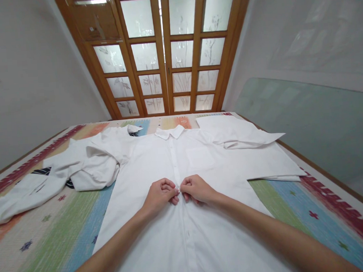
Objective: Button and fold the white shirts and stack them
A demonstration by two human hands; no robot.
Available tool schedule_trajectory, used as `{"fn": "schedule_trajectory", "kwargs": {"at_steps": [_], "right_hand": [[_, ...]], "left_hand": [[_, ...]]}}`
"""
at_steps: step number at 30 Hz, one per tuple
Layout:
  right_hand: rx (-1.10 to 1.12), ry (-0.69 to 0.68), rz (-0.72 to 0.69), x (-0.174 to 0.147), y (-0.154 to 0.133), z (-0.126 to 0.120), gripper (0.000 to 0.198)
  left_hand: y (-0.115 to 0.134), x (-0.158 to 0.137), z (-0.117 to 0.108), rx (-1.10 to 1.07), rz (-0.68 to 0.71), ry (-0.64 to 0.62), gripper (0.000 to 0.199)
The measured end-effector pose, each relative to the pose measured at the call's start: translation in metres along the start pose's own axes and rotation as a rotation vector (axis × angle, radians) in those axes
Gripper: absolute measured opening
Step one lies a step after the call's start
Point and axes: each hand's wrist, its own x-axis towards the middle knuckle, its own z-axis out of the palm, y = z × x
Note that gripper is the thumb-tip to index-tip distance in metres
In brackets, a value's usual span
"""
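**Shirt pinched at the placket, mid-front**

Shirt [184, 169] lay face up and spread flat on the striped mat [51, 228], collar [169, 132] toward the doors [163, 50]. Both hands met at the placket, about halfway down the front. Left hand [160, 194] and right hand [197, 188] were curled nearly closed, fingertips pinching the fabric edges together at one spot (likely a button, too small to tell). Above the hands the placket looked closed and flat; below them I could not tell how much remained unfastened. Other white garments [78, 168] lay crumpled beside the left sleeve.
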Motion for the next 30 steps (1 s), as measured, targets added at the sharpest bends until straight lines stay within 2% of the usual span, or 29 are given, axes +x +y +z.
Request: {"fn": "schedule_trajectory", "kwargs": {"at_steps": [12,20,26,30], "right_hand": [[0.069,0.012,0.003,-0.0036,-0.0053,-0.0021,0.01],[0.116,-0.046,-0.011,-0.0044,-0.0061,-0.0073,0.013],[0.12,-0.062,-0.037,-0.0049,-0.0049,-0.0088,0.011],[0.125,-0.077,-0.035,-0.0053,-0.0052,-0.0088,0.011]], "left_hand": [[0.0008,0.0016,0.0,-0.017,-0.043,0.006,0.037],[0.0005,0.001,-0.0011,-0.01,-0.035,-0.011,0.04],[0.0022,-0.0026,0.0008,0.037,0.005,-0.027,0.035],[0.0039,-0.0061,0.0045,0.077,0.033,0.005,0.029]]}}
